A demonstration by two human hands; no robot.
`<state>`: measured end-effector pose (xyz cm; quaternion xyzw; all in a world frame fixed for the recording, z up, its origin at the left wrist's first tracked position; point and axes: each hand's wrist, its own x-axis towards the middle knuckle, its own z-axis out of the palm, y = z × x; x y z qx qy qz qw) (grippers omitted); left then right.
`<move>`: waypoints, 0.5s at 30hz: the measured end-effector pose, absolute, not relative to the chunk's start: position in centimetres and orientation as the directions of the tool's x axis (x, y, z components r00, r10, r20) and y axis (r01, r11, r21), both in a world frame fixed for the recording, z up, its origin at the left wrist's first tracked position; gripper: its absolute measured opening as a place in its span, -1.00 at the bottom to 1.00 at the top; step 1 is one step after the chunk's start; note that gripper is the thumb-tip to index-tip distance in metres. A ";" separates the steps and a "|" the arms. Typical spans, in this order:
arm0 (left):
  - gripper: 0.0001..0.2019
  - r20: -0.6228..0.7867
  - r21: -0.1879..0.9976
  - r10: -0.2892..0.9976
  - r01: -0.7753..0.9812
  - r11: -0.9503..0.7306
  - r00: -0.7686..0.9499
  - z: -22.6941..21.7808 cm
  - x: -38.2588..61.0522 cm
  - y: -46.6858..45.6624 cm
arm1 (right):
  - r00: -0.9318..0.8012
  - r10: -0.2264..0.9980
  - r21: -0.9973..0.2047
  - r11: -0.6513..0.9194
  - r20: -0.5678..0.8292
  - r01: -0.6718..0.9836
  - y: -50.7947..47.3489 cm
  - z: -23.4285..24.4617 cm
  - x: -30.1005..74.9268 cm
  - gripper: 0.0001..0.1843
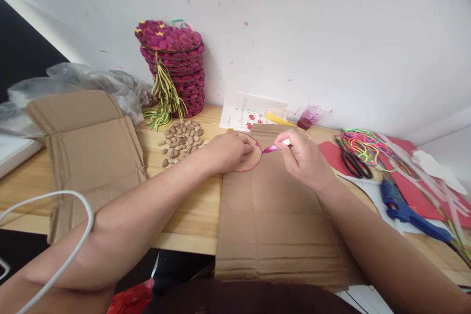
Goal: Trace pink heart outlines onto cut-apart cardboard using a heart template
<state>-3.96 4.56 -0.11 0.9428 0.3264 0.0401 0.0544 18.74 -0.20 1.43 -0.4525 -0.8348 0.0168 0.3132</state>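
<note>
My left hand (pixel 231 152) has its fingers bent over a round cardboard disc (pixel 253 158), holding it against a large brown cardboard sheet (pixel 272 221). Magenta paint lines the disc's edge, with a small patch of it near the top. In my right hand (pixel 304 161) a thin paintbrush (pixel 273 148) with a white handle is pinched between thumb and fingers. Its magenta tip meets the disc's right edge. Part of the disc is hidden beneath my left fingers.
Left of the sheet lie brown seeds (pixel 184 140) and folded cardboard (pixel 90 142). Behind stands a magenta tasselled basket (pixel 187 76). A paint cup (pixel 308 117) sits by the wall. At right are scissors (pixel 356 163), colourful cords (pixel 368 144) and a blue glue gun (pixel 405 210).
</note>
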 end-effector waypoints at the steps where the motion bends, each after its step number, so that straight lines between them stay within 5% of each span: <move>1: -0.61 0.036 0.133 0.623 0.614 -0.778 0.782 -0.1 -4.0 4.6 | -0.393 0.767 -0.312 0.588 0.507 0.746 -0.2 1.4 18.7 -0.85; 15: -0.64 0.019 0.163 0.639 0.628 -0.761 0.769 0.1 -4.0 4.5 | -0.448 0.740 -0.272 0.626 0.501 0.731 -1.0 1.9 18.1 -0.87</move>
